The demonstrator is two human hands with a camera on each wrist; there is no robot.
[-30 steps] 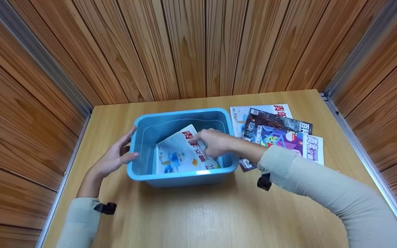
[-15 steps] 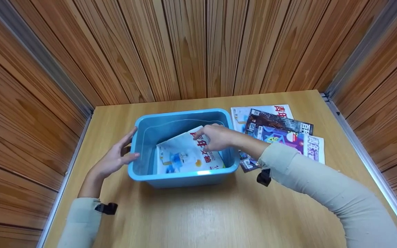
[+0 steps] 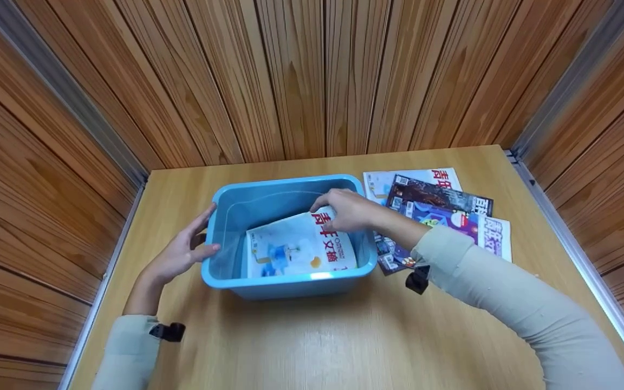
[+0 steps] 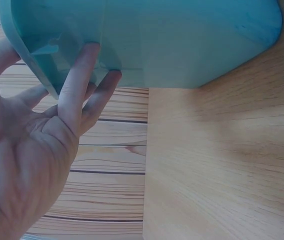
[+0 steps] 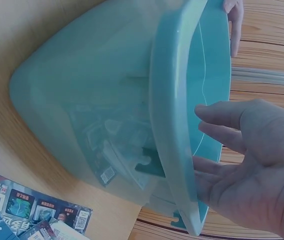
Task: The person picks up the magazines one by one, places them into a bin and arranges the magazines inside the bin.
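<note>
Right hand (image 3: 347,210): fingers relaxed, resting on the far edge of the white magazine (image 3: 298,246), holding nothing | magazine: lies tilted inside the blue bin (image 3: 285,281), under the fingers | left hand (image 3: 182,250): flat and wide against the bin's left wall | advice: press gently until it lies flat.
</note>
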